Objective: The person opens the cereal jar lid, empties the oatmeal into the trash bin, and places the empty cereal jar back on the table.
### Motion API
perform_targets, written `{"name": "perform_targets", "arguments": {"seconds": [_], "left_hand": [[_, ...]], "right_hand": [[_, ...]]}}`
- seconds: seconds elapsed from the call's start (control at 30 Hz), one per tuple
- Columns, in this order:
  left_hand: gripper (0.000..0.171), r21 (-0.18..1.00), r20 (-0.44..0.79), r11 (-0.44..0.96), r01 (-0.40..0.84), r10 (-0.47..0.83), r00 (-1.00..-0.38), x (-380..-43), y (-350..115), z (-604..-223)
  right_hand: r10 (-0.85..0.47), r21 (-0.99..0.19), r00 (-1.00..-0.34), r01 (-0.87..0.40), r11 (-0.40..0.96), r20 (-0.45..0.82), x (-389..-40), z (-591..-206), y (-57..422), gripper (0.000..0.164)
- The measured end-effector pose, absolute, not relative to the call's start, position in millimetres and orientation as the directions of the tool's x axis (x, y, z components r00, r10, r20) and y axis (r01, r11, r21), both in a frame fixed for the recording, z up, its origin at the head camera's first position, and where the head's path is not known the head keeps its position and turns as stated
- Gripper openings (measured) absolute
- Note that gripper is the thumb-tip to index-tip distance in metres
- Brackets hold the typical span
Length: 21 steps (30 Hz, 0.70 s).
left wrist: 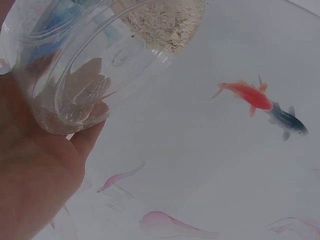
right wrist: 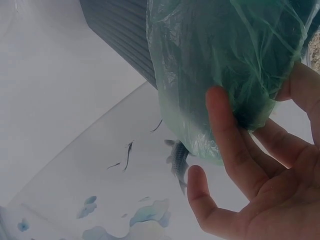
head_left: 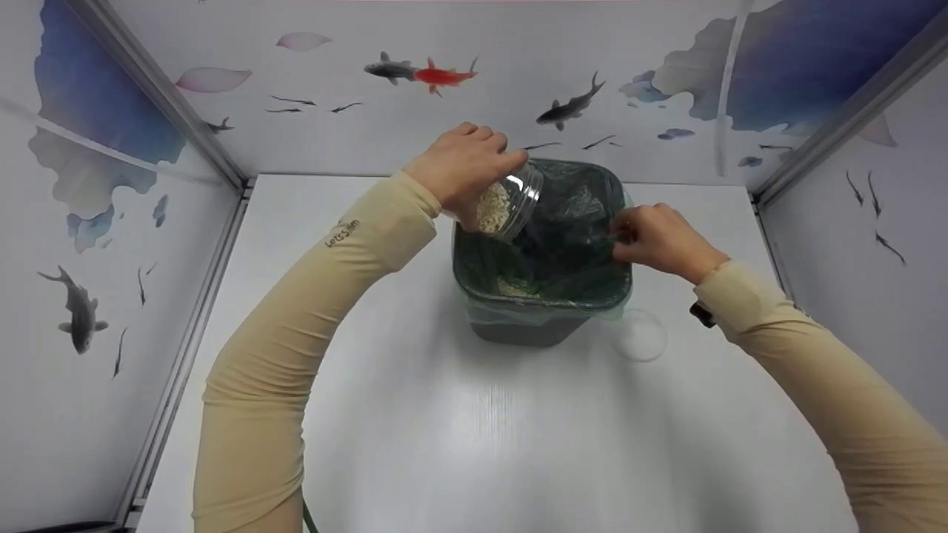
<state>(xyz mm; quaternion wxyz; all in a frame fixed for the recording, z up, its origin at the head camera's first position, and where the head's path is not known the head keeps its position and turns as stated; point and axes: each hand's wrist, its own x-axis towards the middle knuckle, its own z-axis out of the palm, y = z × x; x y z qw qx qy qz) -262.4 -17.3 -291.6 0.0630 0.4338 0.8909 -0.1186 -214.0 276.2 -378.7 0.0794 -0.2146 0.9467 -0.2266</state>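
My left hand grips a clear plastic jar of pale oat flakes. The jar lies tipped on its side, its mouth facing right over a dark trash bin. In the left wrist view, the palm and fingers wrap the jar base, with flakes gathered towards the far end. Some flakes lie inside the bin on its green bag. At the right side of the bin's rim, my right hand pinches the bag's edge, its lower fingers spread in the right wrist view.
A clear round lid lies on the white table right of the bin. White panels with painted fish enclose the table at the back and both sides. A dark watch-like object shows at the right cuff.
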Motion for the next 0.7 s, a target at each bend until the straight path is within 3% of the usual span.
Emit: {"name": "perform_targets", "arguments": {"seconds": [0.7], "left_hand": [[0.105, -0.223, -0.251, 0.581, 0.783, 0.742, -0.622, -262, -5, -293]], "right_hand": [[-0.47, -0.455, -0.882, -0.41, 0.79, -0.021, -214, -379, 277, 0.01]]}}
